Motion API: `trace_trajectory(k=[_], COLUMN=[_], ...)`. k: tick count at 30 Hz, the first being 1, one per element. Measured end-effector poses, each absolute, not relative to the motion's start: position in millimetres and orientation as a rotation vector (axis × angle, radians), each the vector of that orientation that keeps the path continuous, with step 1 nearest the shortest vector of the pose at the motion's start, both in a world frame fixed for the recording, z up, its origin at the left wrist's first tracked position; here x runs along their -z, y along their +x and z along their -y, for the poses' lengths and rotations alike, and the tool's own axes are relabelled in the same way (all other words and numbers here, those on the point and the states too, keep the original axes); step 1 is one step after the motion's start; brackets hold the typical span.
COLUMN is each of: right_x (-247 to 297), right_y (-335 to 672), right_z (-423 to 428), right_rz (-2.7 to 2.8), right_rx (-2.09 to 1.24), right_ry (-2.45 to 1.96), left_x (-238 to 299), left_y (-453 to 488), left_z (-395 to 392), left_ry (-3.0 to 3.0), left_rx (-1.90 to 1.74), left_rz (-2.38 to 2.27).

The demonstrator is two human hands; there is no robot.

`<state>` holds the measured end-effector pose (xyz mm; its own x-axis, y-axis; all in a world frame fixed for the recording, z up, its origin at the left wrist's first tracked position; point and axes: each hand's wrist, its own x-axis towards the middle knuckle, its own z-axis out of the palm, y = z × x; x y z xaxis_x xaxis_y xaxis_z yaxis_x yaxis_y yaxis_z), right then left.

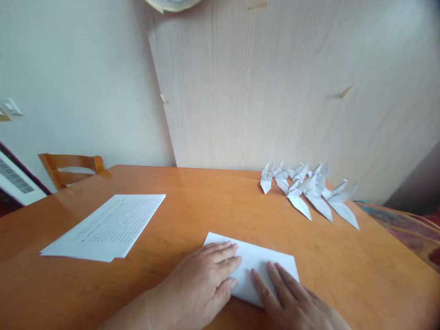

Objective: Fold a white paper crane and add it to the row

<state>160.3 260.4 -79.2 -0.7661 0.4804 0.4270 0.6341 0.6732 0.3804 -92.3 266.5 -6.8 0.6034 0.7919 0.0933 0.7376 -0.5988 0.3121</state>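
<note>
A folded white sheet of paper lies on the orange wooden table near its front edge. My left hand lies flat on the sheet's left part, fingers stretched out and together. My right hand presses flat on the sheet's lower right part, fingers extended. Neither hand grips anything. Farther back on the right stands a row of several folded white paper cranes.
A stack of printed sheets lies on the table at the left. A wooden chair back shows behind the table's far left corner. A pale wood panel leans against the wall behind. Patterned fabric lies beyond the right edge.
</note>
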Motion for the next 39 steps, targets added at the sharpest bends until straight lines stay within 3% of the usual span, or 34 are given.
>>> trace_trajectory(k=[10, 39], right_x=[77, 71], right_y=[145, 142], right_z=[-253, -252], right_rz=[2.51, 2.476], right_rx=[0.619, 0.632], right_ry=[-1.111, -1.107], left_x=[15, 18], left_y=[-96, -99], left_z=[-267, -270], left_ry=[2.6, 2.605], left_rx=[-0.427, -0.434], left_rz=[-1.302, -1.293])
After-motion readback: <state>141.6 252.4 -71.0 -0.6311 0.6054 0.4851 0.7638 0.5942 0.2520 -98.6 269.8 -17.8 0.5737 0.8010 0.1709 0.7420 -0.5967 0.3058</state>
